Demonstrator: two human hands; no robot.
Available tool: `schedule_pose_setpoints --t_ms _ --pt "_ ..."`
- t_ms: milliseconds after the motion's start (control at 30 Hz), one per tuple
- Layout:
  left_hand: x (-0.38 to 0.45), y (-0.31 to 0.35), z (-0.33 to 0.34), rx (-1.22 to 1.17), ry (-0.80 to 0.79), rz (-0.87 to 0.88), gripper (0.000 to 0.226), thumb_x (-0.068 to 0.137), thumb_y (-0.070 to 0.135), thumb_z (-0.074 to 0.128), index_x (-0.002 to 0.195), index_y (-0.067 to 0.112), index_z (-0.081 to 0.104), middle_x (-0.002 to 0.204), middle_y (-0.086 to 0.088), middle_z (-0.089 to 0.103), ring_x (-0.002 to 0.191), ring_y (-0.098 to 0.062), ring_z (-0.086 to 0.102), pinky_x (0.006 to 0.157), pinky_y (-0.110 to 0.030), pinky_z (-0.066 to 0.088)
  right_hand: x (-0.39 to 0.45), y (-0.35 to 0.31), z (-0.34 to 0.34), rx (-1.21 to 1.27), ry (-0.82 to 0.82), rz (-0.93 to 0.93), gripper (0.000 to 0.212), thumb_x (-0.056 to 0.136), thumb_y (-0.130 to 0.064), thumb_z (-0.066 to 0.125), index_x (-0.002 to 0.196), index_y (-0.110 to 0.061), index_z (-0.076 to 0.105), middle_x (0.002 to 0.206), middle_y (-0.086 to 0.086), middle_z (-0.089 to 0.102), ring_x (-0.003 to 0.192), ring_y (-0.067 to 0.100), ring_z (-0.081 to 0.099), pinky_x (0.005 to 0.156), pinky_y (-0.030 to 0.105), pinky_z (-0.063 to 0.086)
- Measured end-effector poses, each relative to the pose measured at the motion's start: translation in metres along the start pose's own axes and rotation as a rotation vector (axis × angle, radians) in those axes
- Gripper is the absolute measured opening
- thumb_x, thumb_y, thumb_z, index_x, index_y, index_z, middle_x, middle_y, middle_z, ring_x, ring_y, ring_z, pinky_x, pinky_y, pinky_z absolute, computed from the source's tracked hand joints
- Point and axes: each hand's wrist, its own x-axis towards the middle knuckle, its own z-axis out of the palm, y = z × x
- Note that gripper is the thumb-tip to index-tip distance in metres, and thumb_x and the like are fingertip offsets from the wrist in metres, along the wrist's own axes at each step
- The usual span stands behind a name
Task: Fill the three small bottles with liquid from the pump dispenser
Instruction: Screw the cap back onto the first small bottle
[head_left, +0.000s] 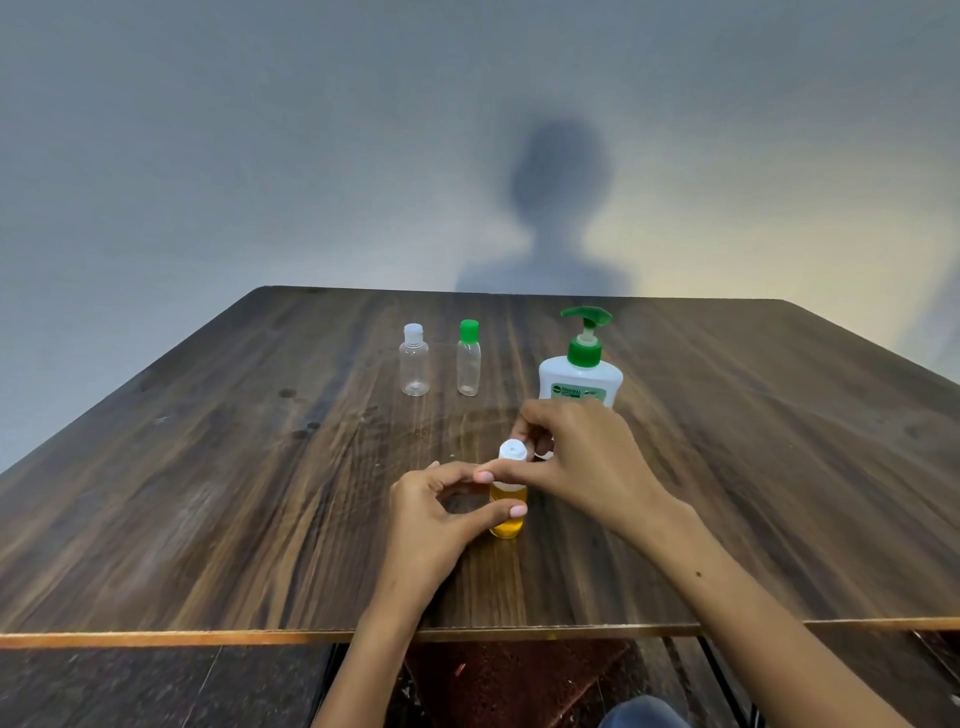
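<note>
A small bottle with yellow-orange liquid and a white cap stands near the table's middle front. My left hand grips its body between thumb and fingers. My right hand has its fingers around the white cap on top. Two small clear bottles stand upright farther back and look empty: one with a white cap, one with a green cap. The white pump dispenser with a green pump head stands just behind my right hand.
The dark wooden table has its front edge close to me and its far edge against a grey wall. Dark floor and a reddish mat show below the front edge.
</note>
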Motion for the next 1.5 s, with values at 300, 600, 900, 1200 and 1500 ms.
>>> schedule_pose_setpoints --t_ms 300,600,900,1200,1500 --pt "0.001 0.003 0.001 0.021 -0.010 0.009 0.028 0.064 0.023 0.088 0.090 0.025 0.078 0.088 0.021 0.074 0.088 0.006 0.068 0.119 -0.039 0.023 -0.004 0.013 -0.017 0.524 -0.248 -0.023 0.035 0.083 -0.011 0.073 0.116 -0.020 0.067 0.109 -0.012 0.070 0.101 -0.004 0.062 0.088 0.017 0.049" --pt "0.002 0.002 0.001 0.039 -0.004 0.016 0.028 0.064 0.027 0.088 0.090 0.022 0.079 0.088 0.017 0.075 0.087 0.002 0.069 0.119 -0.042 0.022 -0.007 0.016 -0.015 0.605 -0.260 0.035 0.044 0.084 -0.020 0.072 0.126 -0.024 0.060 0.120 -0.011 0.065 0.114 -0.002 0.057 0.096 0.024 0.048" --pt "0.001 0.003 0.002 0.032 0.001 0.022 0.024 0.065 0.023 0.088 0.087 0.023 0.078 0.086 0.016 0.076 0.086 0.000 0.070 0.119 -0.042 0.020 -0.010 0.011 0.003 0.411 0.030 -0.011 0.039 0.068 -0.043 0.079 0.103 -0.027 0.070 0.100 -0.017 0.068 0.097 -0.002 0.061 0.080 0.022 0.052" --pt "0.002 0.001 0.002 0.047 0.007 0.027 0.026 0.065 0.023 0.088 0.090 0.021 0.079 0.087 0.017 0.075 0.086 0.002 0.070 0.119 -0.040 0.021 -0.011 0.011 0.003 0.449 0.064 0.034 0.036 0.066 -0.035 0.083 0.097 -0.021 0.072 0.088 -0.012 0.070 0.085 0.002 0.065 0.076 0.027 0.055" --pt "0.002 0.000 0.002 0.048 -0.003 0.020 0.030 0.065 0.023 0.088 0.093 0.018 0.077 0.089 0.014 0.076 0.085 -0.001 0.071 0.119 -0.044 0.021 -0.014 0.018 0.002 0.661 -0.136 0.011 0.027 0.084 -0.010 0.071 0.111 -0.017 0.071 0.109 -0.009 0.071 0.105 0.002 0.063 0.091 0.024 0.050"
